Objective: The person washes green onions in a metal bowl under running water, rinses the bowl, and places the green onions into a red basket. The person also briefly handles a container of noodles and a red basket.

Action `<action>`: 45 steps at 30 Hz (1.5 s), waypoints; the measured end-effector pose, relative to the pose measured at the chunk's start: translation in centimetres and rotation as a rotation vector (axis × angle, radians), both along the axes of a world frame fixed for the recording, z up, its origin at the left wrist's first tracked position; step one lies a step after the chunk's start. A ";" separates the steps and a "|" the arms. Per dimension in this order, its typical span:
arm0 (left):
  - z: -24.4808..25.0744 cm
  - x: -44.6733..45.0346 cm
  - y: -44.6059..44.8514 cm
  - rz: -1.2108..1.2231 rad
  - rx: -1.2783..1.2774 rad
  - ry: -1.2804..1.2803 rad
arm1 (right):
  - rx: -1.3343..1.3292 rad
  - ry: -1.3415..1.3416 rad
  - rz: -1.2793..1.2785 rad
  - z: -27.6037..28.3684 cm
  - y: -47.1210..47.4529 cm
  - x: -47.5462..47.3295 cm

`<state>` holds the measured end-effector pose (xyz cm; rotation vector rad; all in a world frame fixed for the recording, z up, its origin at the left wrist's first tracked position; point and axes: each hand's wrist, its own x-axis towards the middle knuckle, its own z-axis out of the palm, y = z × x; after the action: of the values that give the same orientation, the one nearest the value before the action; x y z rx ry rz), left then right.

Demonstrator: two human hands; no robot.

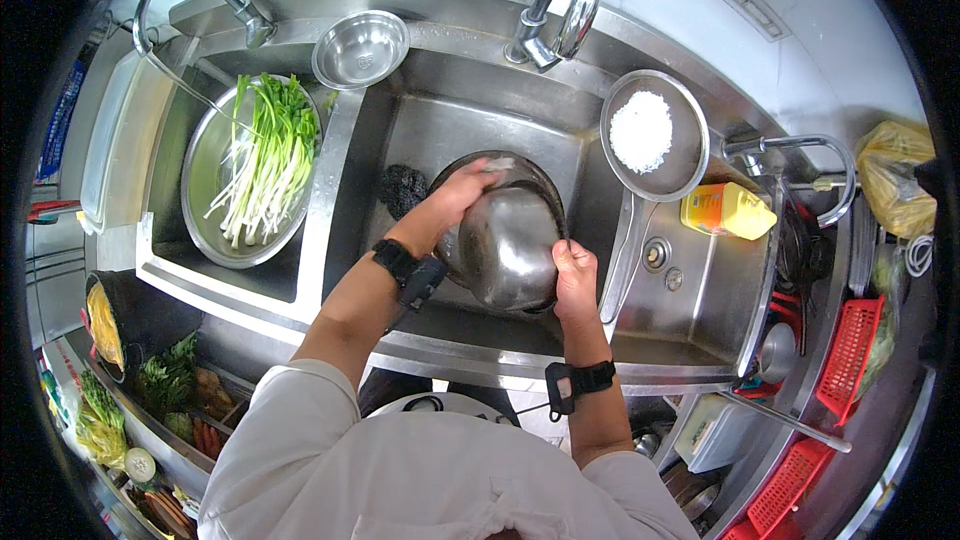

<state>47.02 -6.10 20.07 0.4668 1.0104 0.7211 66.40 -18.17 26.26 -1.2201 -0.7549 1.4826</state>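
A steel pan or bowl (514, 249) is tilted over a larger dark round vessel (541, 165) in the middle sink basin (480, 124). My right hand (576, 274) grips its right rim, thumb on top. My left hand (466, 191) lies at its upper left side, fingers partly bent, close to a pale, blurred thing (498, 164); whether the hand holds this cannot be told. A dark mesh scourer (403, 191) lies in the basin left of the vessel. A long-handled pan (654, 82) with white grains or flakes rests at the basin's right edge.
A steel basin (196, 221) of spring onions (271, 157) stands in the left sink. An empty steel bowl (361, 49) sits on the back rim. A yellow plastic jug (727, 211) is at the right basin. Faucets (534, 45) rise behind; red baskets (849, 356) are far right.
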 end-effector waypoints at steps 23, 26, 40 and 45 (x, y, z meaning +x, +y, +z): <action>1.1 1.5 -15.1 0.451 -0.288 -0.005 | 0.222 -0.813 0.041 -6.0 -2.3 -4.2; 2.0 -0.8 -15.0 0.448 -0.207 0.198 | 0.227 -0.552 0.363 -3.5 -2.4 -2.9; 3.4 -23.9 -26.1 0.678 -0.159 0.685 | 1.287 -1.235 0.781 12.7 -5.0 -3.0; 1.9 -29.9 -28.6 0.180 -0.059 1.673 | 1.409 -1.399 0.745 15.4 -5.3 -4.6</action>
<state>17.09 -34.73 21.99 0.9569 2.6409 0.3229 61.83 -23.42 41.66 -0.5918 -2.7253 -0.0446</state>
